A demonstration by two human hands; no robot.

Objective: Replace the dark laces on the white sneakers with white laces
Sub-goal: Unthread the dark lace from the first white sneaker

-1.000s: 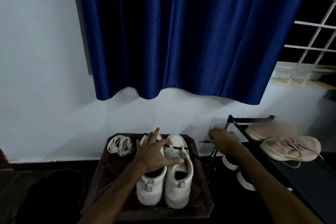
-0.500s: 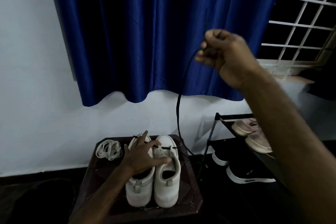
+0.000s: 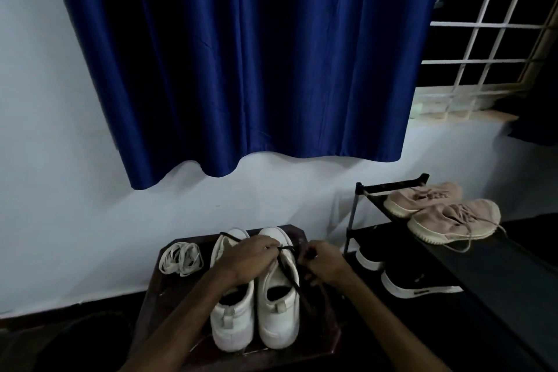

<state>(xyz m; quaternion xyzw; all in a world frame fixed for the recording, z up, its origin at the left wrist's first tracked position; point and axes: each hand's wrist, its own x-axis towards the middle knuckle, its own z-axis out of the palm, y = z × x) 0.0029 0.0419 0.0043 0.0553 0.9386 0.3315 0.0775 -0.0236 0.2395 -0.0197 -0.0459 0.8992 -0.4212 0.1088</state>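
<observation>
Two white sneakers (image 3: 256,320) sat side by side and touching on a dark wooden surface (image 3: 169,290), long axes running front to back, toes pointing away at the wall, heels nearest the camera. The left hand (image 3: 250,260) lay over both tongues, fingers curled, pinching a dark lace (image 3: 290,275) near the right-side shoe's eyelets. The right hand (image 3: 324,264), just beside that shoe's outer side, pinched the same lace; one strand trailed diagonally back across the shoe opening. White laces (image 3: 181,258) lay bundled on the surface left of the sneakers. A shoe rack (image 3: 353,214) with pink shoes (image 3: 447,220) stood right.
</observation>
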